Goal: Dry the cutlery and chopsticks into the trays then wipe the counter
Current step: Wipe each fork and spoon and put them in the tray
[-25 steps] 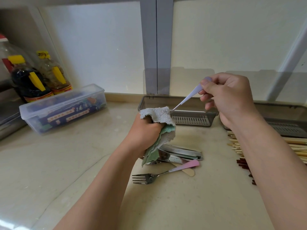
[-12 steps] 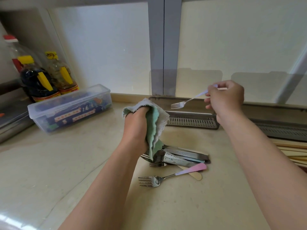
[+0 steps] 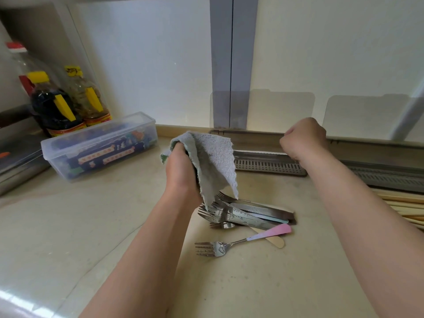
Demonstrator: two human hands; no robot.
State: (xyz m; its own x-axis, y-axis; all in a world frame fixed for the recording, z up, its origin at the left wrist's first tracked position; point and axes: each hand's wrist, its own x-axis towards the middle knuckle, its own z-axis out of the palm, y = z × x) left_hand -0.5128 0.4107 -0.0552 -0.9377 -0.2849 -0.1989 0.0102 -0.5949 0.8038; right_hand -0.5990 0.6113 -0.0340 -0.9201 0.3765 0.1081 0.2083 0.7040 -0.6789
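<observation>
**Head view: cloth held up, right grip over the tray**

The left grip (image 3: 181, 173) is closed around a grey-green cloth (image 3: 213, 161), which hangs from the fist above the tabletop (image 3: 91, 226). It is held high, probably so that the next piece can be pushed into it at once. The right grip (image 3: 302, 138) is over the back part of the near grey tray (image 3: 263, 166), with the fingers curled into a fist. Only the back of this hand shows, so it is not possible to tell whether something is pinched inside it. Its place above the tray suits the putting down of a dried piece.

The wet cutlery pile (image 3: 250, 214) lies on the tabletop just under the cloth, with drops of water on the metal. A pink-handled fork (image 3: 241, 243) lies apart in front of it, its handle over a flat wooden stick (image 3: 276, 242). The chopsticks (image 3: 403, 207) lie in a bundle at the right edge, in front of a second tray (image 3: 390, 177).

By judgement the task is in its early part: most pieces wait for drying, and the wiping is not yet begun. A clear lidded box (image 3: 101, 145) and sauce bottles (image 3: 55, 106) stand at the left, well apart from the work.
</observation>
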